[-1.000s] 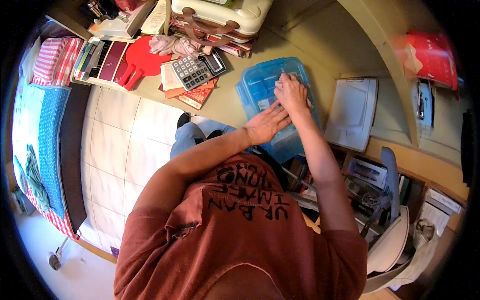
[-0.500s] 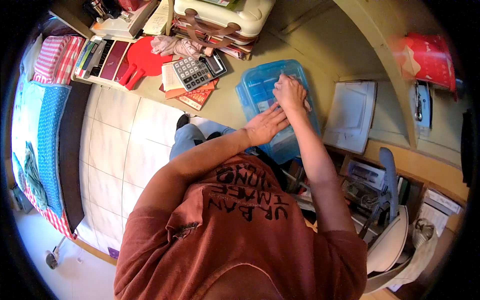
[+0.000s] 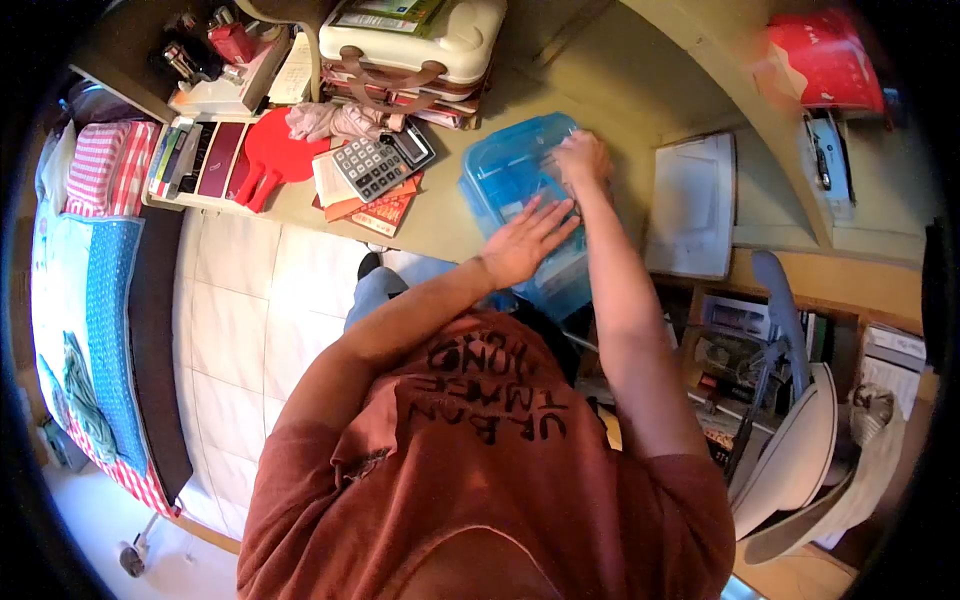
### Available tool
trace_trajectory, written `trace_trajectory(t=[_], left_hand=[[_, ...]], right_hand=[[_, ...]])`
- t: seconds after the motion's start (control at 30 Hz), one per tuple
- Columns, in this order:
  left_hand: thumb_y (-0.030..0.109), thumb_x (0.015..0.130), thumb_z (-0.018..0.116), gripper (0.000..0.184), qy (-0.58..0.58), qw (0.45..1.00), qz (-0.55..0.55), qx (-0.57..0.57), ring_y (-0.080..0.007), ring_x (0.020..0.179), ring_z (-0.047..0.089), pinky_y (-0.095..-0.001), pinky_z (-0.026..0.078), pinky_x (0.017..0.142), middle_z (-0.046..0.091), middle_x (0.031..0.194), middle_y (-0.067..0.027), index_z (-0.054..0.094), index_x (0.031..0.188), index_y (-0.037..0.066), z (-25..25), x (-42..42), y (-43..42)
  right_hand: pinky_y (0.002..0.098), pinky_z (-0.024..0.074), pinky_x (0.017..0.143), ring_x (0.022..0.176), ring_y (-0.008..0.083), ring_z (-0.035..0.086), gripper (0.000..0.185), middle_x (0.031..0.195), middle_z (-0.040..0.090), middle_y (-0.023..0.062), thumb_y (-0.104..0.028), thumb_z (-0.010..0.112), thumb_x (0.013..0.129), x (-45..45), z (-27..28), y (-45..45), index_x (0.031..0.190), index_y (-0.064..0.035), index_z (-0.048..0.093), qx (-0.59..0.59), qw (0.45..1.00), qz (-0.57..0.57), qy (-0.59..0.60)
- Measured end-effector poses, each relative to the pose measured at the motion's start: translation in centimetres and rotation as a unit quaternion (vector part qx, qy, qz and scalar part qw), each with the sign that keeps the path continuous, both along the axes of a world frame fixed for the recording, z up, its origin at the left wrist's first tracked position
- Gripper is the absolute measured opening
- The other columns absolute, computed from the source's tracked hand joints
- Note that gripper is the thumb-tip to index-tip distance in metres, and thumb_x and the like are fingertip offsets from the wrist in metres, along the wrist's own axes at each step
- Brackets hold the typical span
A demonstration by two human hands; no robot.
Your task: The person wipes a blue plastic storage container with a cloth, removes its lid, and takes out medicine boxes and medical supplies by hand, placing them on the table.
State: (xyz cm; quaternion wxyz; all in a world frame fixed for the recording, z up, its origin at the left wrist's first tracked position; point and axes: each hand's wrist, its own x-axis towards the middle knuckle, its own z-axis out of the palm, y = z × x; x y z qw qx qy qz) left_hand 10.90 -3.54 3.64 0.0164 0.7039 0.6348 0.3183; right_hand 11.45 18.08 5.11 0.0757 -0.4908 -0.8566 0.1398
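Observation:
A translucent blue plastic box (image 3: 510,165) with a lid lies on the desk, with things showing faintly inside. My left hand (image 3: 522,245) rests flat across its near part, fingers spread, holding nothing. At the far right edge of the box is my right hand (image 3: 583,163), fingers curled in and slightly blurred. Whatever those fingers grip is hidden from view. The right forearm covers part of the box's right side.
Left of the box on the desk (image 3: 440,215) are a calculator (image 3: 382,162), red envelopes (image 3: 385,212) and red table tennis paddles (image 3: 285,150). A cream case (image 3: 430,40) sits behind. White panels (image 3: 690,205) lean at right, near a standing fan (image 3: 790,460).
My right hand has shifted from over the lid to the box's right edge. My left hand's fingers are spread wider and no longer overlap the right hand. The view has turned slightly.

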Motion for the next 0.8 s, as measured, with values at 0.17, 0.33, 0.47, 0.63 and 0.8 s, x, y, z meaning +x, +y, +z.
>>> trace_trajectory(t=[0.17,0.33,0.47,0.63,0.8], left_hand=[[0.008,0.074,0.062,0.081,-0.006,1.000,-0.010,-0.011,-0.0296,0.140,0.033,-0.0486,0.018,0.118,0.026,0.154,-0.0185,0.029,0.148,0.008,0.3,0.0,0.0],[0.008,0.075,0.061,0.079,0.015,1.000,0.000,0.002,-0.0281,0.139,0.034,-0.0484,0.018,0.118,0.029,0.152,-0.0181,0.030,0.147,0.008,0.1,0.1,0.2],[0.009,0.077,0.058,0.070,0.020,1.000,0.005,-0.005,-0.0293,0.138,0.036,-0.0487,0.019,0.117,0.036,0.147,-0.0186,0.036,0.144,0.008,0.5,0.1,0.2],[0.010,0.079,0.055,0.060,0.019,1.000,-0.001,0.001,-0.0317,0.137,0.036,-0.0495,0.019,0.117,0.040,0.143,-0.0195,0.042,0.138,0.007,-0.2,0.1,0.3],[0.010,0.079,0.056,0.063,0.023,1.000,-0.008,-0.012,-0.0315,0.137,0.035,-0.0489,0.018,0.117,0.036,0.147,-0.0196,0.041,0.140,0.007,0.0,-0.1,0.3]], right_hand=[[0.0397,0.0526,0.074,0.082,0.0339,0.067,0.027,0.083,0.070,0.0146,-0.025,0.075,0.066,1.6,0.9,2.0,0.086,-0.0077,0.070,-0.065,0.986,0.021,0.153],[0.0384,0.0533,0.069,0.075,0.0310,0.068,0.023,0.079,0.070,0.0123,-0.021,0.076,0.066,1.4,3.8,-2.7,0.080,-0.0052,0.068,-0.160,0.967,0.135,0.145],[0.0450,0.0520,0.073,0.085,0.0327,0.067,0.019,0.085,0.070,0.0139,-0.023,0.073,0.072,0.7,4.1,-3.8,0.085,-0.0101,0.069,-0.121,0.982,0.146,-0.004],[0.0498,0.0512,0.073,0.089,0.0380,0.066,0.018,0.091,0.069,0.0167,-0.025,0.071,0.074,-1.2,3.6,-5.0,0.086,-0.0105,0.068,0.010,0.976,0.200,-0.090],[0.0446,0.0528,0.072,0.085,0.0364,0.067,0.021,0.089,0.069,0.0173,-0.022,0.072,0.070,-1.5,0.2,-2.5,0.082,-0.0054,0.067,0.016,0.987,0.145,-0.073]])
